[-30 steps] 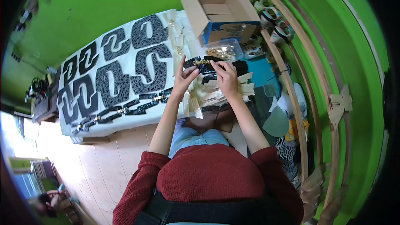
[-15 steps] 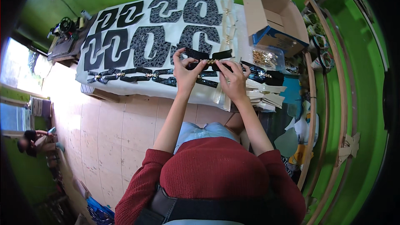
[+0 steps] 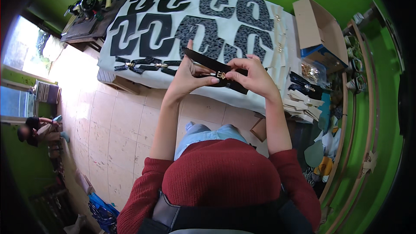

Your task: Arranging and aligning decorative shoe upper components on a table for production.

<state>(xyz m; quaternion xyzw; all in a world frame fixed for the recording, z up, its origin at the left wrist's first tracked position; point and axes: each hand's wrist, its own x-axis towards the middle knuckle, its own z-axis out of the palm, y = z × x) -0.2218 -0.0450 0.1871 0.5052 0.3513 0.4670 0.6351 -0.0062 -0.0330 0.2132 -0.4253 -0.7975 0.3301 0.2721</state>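
Observation:
Both my hands hold a black strap piece [image 3: 207, 61] with a small gold-coloured metal ornament [image 3: 221, 75] at its middle, above the table's near edge. My left hand [image 3: 184, 80] grips its left side, thumb stretched along the lower edge and fingers behind. My right hand [image 3: 256, 76] pinches it beside the ornament, thumb and index finger closed. The piece slants from upper left to lower right. Below and left of it lie similar black straps with gold ornaments [image 3: 139, 65] in a row. Cut black panels [image 3: 154, 34] and grey-black patterned panels [image 3: 197, 28] with curved slots lie farther back.
The table has a white cover [image 3: 169, 6]. At right are a cardboard box [image 3: 310, 21], a clear container of gold ornaments [image 3: 312, 73] and stacked cream straps [image 3: 303, 105]. A sewing machine [image 3: 89, 5] stands far left. Another person [image 3: 41, 130] sits by the left wall. Wooden rails [image 3: 357, 104] run along the right.
The strap piece has gone from nearly level to slanted, and both hands have come nearer my body with it. My view has turned, so the table appears farther right.

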